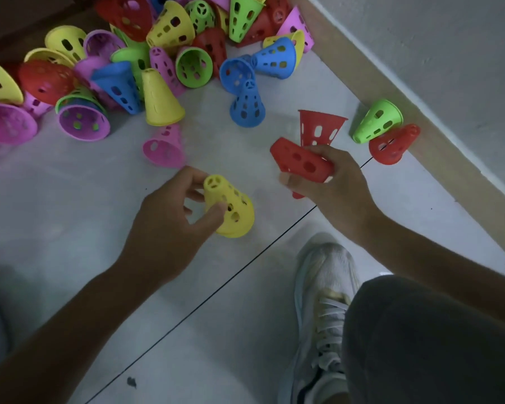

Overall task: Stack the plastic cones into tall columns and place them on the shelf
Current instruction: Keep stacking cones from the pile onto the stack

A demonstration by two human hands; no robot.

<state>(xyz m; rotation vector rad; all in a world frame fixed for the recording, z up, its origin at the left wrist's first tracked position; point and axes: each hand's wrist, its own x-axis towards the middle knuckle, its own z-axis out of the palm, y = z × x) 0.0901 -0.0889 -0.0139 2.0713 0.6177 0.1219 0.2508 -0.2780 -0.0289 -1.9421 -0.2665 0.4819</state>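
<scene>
- Gathering cones off the tiled floor (pixel 70 199): left hand (pixel 169 225) is pinching a yellow cone (pixel 231 209); right hand (pixel 336 185) is gripping two red cones (pixel 303 161).
- Nesting them likely comes next; no shelf is showing.

Floor, wall base and footwear in the head view.
The floor (pixel 70 217) was pale, glossy tile, crossed by a thin dark grout line (pixel 216 290) that ran diagonally from lower left to upper right. A small dark mark (pixel 131 382) lay on the tile just beside that line near the bottom edge. A tan baseboard (pixel 438 132) ran diagonally along the right side, meeting a light grey wall (pixel 449 39) above it. A white lace-up sneaker (pixel 322 310) rested flat on the tile at lower right, its toe close to the grout line. A dark grey trouser leg (pixel 429 345) covered the sneaker's right side.
</scene>
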